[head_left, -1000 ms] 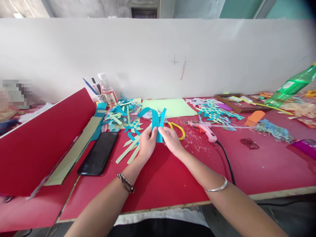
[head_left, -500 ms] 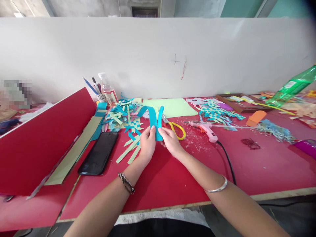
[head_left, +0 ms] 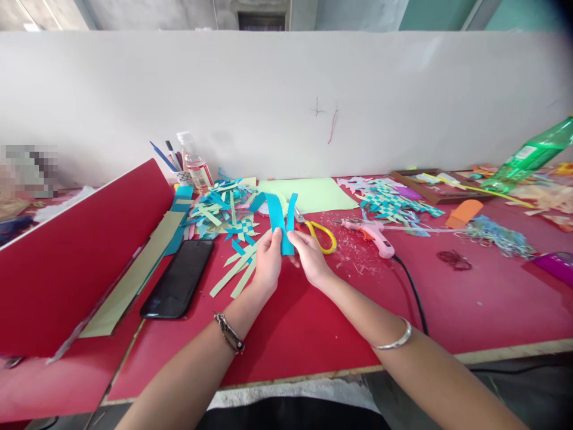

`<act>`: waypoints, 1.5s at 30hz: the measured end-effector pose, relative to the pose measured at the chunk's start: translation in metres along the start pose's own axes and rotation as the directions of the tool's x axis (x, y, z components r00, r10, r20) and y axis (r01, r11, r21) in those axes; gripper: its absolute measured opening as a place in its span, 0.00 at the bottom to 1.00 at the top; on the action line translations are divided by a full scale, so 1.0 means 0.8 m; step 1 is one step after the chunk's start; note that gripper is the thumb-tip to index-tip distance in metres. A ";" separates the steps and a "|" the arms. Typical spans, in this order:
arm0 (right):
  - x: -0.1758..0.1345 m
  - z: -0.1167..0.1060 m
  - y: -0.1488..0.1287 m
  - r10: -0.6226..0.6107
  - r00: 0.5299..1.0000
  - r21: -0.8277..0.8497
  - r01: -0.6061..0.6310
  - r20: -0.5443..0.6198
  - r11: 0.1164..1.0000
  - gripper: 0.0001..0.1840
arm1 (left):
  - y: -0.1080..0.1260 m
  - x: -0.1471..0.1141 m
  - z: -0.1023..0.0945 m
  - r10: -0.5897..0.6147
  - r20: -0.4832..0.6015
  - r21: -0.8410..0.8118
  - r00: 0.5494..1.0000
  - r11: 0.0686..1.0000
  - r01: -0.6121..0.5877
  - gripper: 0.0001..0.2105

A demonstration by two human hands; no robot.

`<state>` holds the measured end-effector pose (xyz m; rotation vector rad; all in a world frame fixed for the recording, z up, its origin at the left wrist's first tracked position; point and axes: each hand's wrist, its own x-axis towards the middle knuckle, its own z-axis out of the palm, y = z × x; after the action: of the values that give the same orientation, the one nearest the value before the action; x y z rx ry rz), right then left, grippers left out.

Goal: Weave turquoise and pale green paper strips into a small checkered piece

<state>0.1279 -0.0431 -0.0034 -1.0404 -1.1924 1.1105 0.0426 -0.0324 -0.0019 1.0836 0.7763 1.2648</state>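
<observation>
A blue paper strip (head_left: 274,214) is pinched between my two hands over the middle of the red table. Its lower end is folded, and two lengths stand up from it, the left one bending over at the top. My left hand (head_left: 269,258) grips the left edge with the thumb on the front. My right hand (head_left: 310,255) holds the right edge the same way, fingers partly hidden behind. Just beyond the right hand lie yellow-handled scissors (head_left: 322,236). Loose pale green strips (head_left: 235,272) lie by my left hand.
Left are a black phone (head_left: 178,279) and an upright red board (head_left: 85,257). A pile of paper strips (head_left: 224,206), a bottle (head_left: 197,164) and a pale green sheet (head_left: 316,194) lie farther back. A pink glue gun (head_left: 378,237) with a cord rests to the right.
</observation>
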 end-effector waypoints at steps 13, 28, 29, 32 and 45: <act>0.002 -0.003 -0.005 0.013 1.000 -0.065 -0.014 -0.019 0.998 0.16 | 0.004 0.006 -0.006 -0.048 -0.045 0.185 0.998 0.981 0.056 0.14; 0.003 -0.002 0.004 -0.013 0.997 -0.124 0.004 -0.073 0.992 0.16 | 0.006 -0.002 0.002 0.026 -0.119 0.293 0.993 0.956 0.011 0.13; 0.003 -0.002 0.004 -0.019 0.997 -0.125 0.009 -0.075 0.992 0.16 | 0.006 -0.003 0.003 0.023 -0.128 0.276 0.992 0.961 0.013 0.13; 0.002 0.000 0.004 -0.029 0.996 -0.112 0.019 -0.086 0.994 0.17 | 0.007 -0.004 0.006 0.009 -0.140 0.235 0.990 0.972 0.024 0.12; 0.005 -0.008 0.001 -0.033 0.999 -0.231 0.026 -0.027 0.973 0.15 | 0.007 0.006 -0.011 0.192 -0.023 0.601 0.981 0.787 -0.140 0.15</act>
<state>0.1341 -0.0389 -0.0042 -1.2083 -1.3306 0.9444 0.0332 -0.0262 0.0011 1.6475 1.2175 1.2454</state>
